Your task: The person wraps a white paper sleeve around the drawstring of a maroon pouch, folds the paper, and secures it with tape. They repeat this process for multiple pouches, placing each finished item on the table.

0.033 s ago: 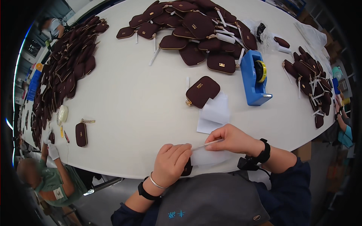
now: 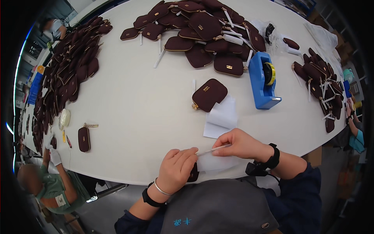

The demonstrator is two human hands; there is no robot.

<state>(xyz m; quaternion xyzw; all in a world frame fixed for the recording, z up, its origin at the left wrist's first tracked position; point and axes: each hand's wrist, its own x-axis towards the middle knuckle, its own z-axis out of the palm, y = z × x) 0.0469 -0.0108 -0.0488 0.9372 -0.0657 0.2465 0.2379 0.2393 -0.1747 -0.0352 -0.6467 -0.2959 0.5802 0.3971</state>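
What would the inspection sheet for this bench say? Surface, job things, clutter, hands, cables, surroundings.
Surface: white table, edge curved in this view.
Job things: thin pale strip; dark pouch, partly hidden by the left hand; translucent sheet.
Clutter: pouch heaps, blue tape dispenser, white paper.
Hands: right hand pinches the strip; left near its other end, grip unclear.
Cables: dark cord by the right wrist.
Surroundings: person in green, lower left; another person, far right.

The left hand [image 2: 178, 168] hides part of the maroon pouch [image 2: 193, 174] just beside it; the right hand [image 2: 242, 145] partly covers the thin white strip [image 2: 221, 147] between its fingers.
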